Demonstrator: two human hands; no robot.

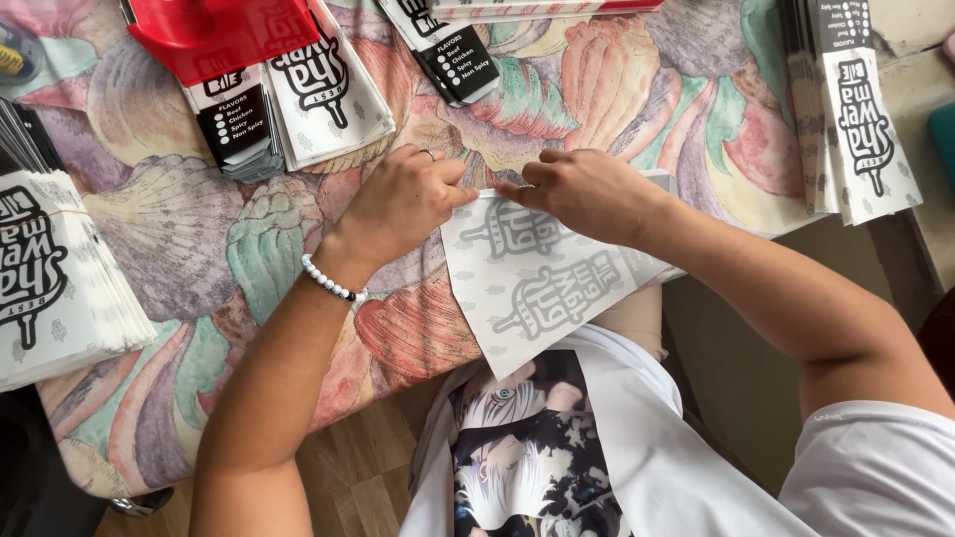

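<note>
Head view, left hand: the left hand (403,204), a beaded white bracelet (332,283) on its wrist, is curled nearly closed, fingertips pinching the top edge of the flat white paper sleeve with grey mirrored print (532,273).
Head view, right hand: the right hand (587,191) sits just beside the left, fingers bent down and closed on the same edge, thumb hidden beneath.
Paper sleeve: it lies below both hands, its top edge under the fingertips, its lower corner hanging off the table edge over the person's lap.
Surface: a cloth-covered table with a pastel shell pattern (199,239) is under both hands.
Beyond the left hand: two stacks of white and black printed sleeves (288,99), partly under a red plastic item (214,30).
Out past the left forearm: a thick stack of white printed sleeves (55,278), well apart.
Beyond the right hand: another white sleeve stack (856,109) at the table's far side.
Doing it well, by my judgement: keep both pinches close together on the edge, press the paper flat against the cloth, and work along the edge evenly so it does not skew or crease.
Watch for: the overhanging corner could drag the sheet; steady pressure helps.
</note>
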